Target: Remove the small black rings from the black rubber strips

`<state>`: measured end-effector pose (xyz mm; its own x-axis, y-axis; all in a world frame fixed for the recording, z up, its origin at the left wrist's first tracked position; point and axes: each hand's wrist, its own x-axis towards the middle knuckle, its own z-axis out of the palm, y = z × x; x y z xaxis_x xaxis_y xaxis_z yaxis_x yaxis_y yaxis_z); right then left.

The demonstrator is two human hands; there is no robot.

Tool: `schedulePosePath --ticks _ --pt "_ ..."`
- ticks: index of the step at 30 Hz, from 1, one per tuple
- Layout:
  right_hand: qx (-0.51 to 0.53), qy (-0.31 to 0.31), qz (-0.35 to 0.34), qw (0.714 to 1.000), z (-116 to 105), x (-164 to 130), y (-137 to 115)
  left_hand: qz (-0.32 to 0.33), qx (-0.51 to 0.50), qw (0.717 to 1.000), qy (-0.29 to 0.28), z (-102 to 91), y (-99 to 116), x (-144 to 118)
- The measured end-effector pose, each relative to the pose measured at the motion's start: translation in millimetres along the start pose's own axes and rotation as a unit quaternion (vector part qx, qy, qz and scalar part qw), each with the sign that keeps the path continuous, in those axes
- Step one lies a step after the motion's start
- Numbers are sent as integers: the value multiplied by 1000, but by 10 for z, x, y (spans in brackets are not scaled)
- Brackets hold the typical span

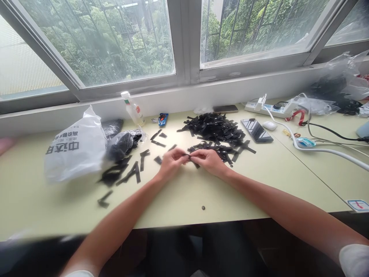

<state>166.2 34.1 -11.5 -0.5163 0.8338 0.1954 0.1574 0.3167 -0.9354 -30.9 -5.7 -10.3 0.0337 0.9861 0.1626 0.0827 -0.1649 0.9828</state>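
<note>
My left hand and my right hand meet over the middle of the table, fingertips pinched together on a small black strip. One end of that strip pokes out below my right fingers; the rest is hidden by the fingertips. Right behind my hands lies a small pile of black strips, some with round snap-like pieces on them. Beyond it rises a larger heap of black strips. To the left of my left hand, loose black strips are scattered on the tabletop.
A white plastic bag and a dark-filled clear bag stand at left, near a clear bottle. At right are a phone, a white mouse, a power strip and cables. A small round piece lies near the front edge.
</note>
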Motion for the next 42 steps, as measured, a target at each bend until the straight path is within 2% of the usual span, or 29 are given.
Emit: schedulePosePath --ticks 14,21,30,32,35,38,40,42 --pt "28 6 47 998 -6 -16 -75 19 24 999 -26 -32 -33 4" --pt "29 14 43 999 4 -25 -109 32 51 998 -34 -12 -31 -9" --pt "35 -12 23 999 -22 -11 -113 24 75 996 -50 -49 -24 -3" --pt "40 0 24 999 -44 6 -107 38 102 993 -55 -52 -5 -16" --pt "73 65 43 994 -92 48 -65 108 214 965 -103 -21 31 -65" --pt "116 131 70 982 -132 92 8 201 364 893 -175 46 54 -120" --pt "136 143 83 977 -138 108 45 226 442 848 -184 90 64 -138" --pt "141 138 83 977 -128 109 57 226 489 823 -181 113 75 -140"
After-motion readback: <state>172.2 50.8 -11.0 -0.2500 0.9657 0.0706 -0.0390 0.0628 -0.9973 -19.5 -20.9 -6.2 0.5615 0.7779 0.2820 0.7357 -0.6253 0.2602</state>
